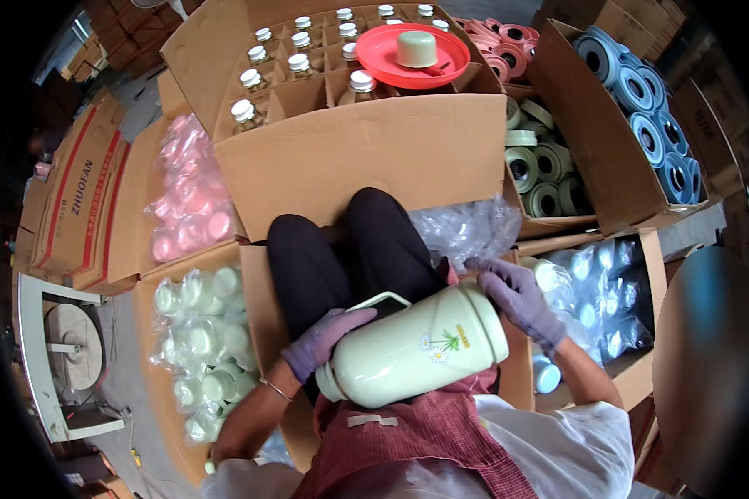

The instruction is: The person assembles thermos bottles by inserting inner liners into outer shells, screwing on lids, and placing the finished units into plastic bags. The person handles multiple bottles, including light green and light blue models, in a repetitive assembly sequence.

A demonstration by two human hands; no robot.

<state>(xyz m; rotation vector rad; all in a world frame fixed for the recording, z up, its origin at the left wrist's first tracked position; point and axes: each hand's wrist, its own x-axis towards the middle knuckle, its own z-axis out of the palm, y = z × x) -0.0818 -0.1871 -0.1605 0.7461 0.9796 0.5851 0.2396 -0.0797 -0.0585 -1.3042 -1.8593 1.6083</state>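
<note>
The left hand cups the narrow lower end of a pale green flask body, fingers curled under it in a steadying grip. The right hand wraps the wide open end, palm over the rim, also grasping the flask. Both wear thin purple gloves. The flask lies tilted across the lap, its handle up and its flower print facing the camera.

To work this well, it seems best to keep the left grip as the anchor and let the right hand do any turning or fitting at the rim; the smooth shell could slip on the gloves, so pressing it lightly against the lap helps.

Around the knees sit open cartons: glass liners in a divided box ahead with a red tray on top, pink caps in bags and green lids in bags on the left, blue rings and olive rings on the right.
</note>
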